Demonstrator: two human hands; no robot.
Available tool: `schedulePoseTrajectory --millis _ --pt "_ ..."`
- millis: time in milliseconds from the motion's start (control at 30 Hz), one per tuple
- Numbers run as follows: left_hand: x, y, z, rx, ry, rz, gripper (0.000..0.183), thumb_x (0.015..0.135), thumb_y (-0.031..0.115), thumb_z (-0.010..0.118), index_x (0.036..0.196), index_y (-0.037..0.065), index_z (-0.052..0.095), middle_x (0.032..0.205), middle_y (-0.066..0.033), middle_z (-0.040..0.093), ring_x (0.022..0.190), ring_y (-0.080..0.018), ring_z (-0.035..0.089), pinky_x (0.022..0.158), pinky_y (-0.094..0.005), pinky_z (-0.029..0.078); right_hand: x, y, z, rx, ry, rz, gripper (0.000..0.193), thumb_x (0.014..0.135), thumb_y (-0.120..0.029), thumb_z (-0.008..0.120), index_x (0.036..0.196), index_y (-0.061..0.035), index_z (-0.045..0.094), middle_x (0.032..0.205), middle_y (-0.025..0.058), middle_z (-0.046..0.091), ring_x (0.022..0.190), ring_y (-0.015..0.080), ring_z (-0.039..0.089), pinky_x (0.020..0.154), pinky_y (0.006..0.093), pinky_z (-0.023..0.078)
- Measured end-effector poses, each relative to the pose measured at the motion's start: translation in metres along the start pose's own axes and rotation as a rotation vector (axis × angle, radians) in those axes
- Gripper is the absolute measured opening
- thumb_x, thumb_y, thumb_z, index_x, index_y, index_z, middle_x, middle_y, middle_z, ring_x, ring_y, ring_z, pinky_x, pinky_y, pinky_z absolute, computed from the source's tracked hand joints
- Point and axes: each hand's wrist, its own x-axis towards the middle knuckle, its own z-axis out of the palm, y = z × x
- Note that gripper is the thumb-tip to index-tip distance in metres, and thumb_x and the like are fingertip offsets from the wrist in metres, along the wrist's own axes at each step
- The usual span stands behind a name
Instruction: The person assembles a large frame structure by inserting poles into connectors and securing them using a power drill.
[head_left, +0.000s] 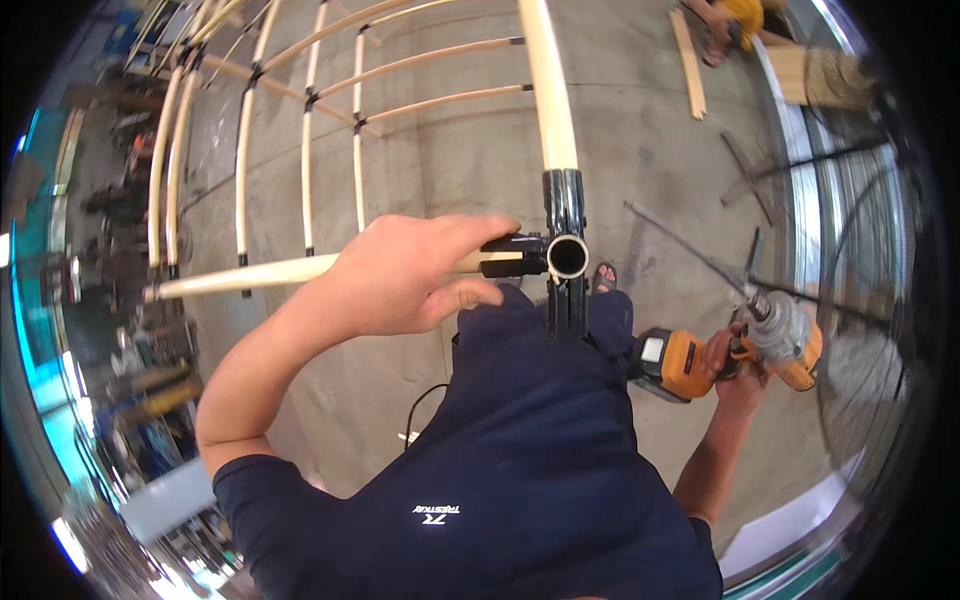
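Left hand (405,272) clasps cream pipe (270,276), nine o'clock from glossy black joint (566,212); right hand (738,378) grips orange-grey drill (782,335), four o'clock

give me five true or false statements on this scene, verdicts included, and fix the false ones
1. The right hand holds an orange power drill. True.
2. The left hand grips a hammer. False: the left hand is over a pale tube, beside a black joint.
3. The drill's long bit touches the black joint. False: a gap shows between the long bit and the joint.
4. A yellow garment on another person shows at the upper right. True.
5. The frame of pale tubes stands at the lower right. False: the frame is at the upper left.
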Motion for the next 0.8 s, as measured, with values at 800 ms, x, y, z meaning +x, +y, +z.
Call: schedulePoseTrajectory --millis 800 --pt "-0.042 0.008 0.016 0.251 0.296 -0.098 0.041 0.090 0.026 0.070 0.128 0.013 0.061 0.093 -0.0140 0.071 0.084 -0.0371 0.068 0.070 -0.0418 0.052 -0.099 0.047 0.095 0.011 0.460 -0.151 0.041 0.099 -0.020 0.059 0.133 0.0021 0.050 0.080 0.0099 0.056 0.063 0.0175 0.054 0.059 0.0325 0.046"
